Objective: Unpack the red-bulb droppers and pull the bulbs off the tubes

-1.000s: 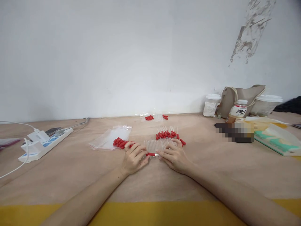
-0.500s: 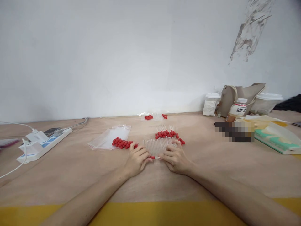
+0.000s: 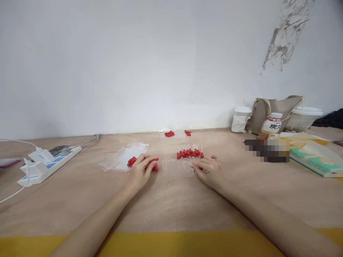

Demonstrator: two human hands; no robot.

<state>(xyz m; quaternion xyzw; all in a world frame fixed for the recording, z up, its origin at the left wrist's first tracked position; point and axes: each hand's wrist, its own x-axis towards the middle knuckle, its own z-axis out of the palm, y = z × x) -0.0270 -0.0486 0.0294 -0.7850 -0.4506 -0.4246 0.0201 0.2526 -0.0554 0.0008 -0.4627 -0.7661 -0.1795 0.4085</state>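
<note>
My left hand [image 3: 140, 172] rests over a small pile of red rubber bulbs [image 3: 131, 161], with its thumb and fingertips closed around a red bulb [image 3: 154, 159]. To the right lies a row of clear glass tubes [image 3: 175, 169], side by side. At that row's right end is my right hand [image 3: 209, 171], fingers pinched together on a glass tube [image 3: 193, 165]; the palm hides part of the row. Just behind the row sits a cluster of glass droppers with red bulbs fitted [image 3: 189, 153], their tubes pointing to the wall.
Clear zip bags [image 3: 123, 157] lie behind the left pile. Farther back, a bag with red-bulbed droppers [image 3: 169, 134] is near the wall. A power strip [image 3: 50, 166] stands left; a drink bottle [image 3: 270, 125], lidded cups [image 3: 240, 119] and a tissue pack [image 3: 316, 159] are right.
The hands have moved apart from the red bulb and tube they held together. My left hand went left to the bulbs; my right hand shifted right and slightly up to the tubes' end.
</note>
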